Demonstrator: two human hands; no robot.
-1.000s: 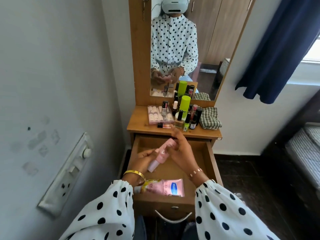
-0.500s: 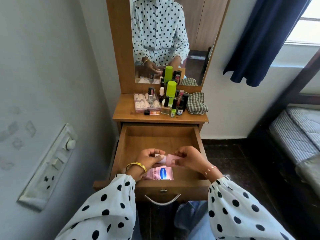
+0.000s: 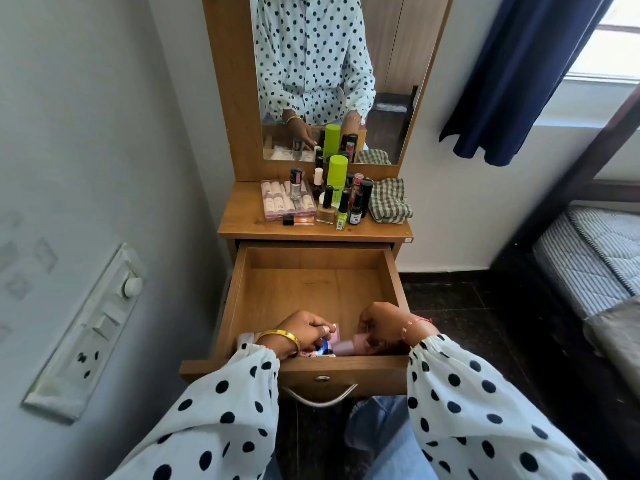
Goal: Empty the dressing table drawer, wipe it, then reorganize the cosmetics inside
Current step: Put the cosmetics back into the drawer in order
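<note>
Wooden dressing table [image 3: 242,227] against a grey wall, its drawer [image 3: 311,289] pulled out. Our left hand [image 3: 303,329] curls onto a pink tube [image 3: 320,351] at the front edge; our right hand [image 3: 382,327] pinches a small pink bottle [image 3: 349,344] — light, slick, best held mid-body. Both lie half hidden behind fingers and the front wall.

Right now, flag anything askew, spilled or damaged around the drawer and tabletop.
Nothing spilled or broken. One orange tube lies flat on the tabletop while the bottles beside it stand, and the checked cloth sits crumpled at the right.
</note>
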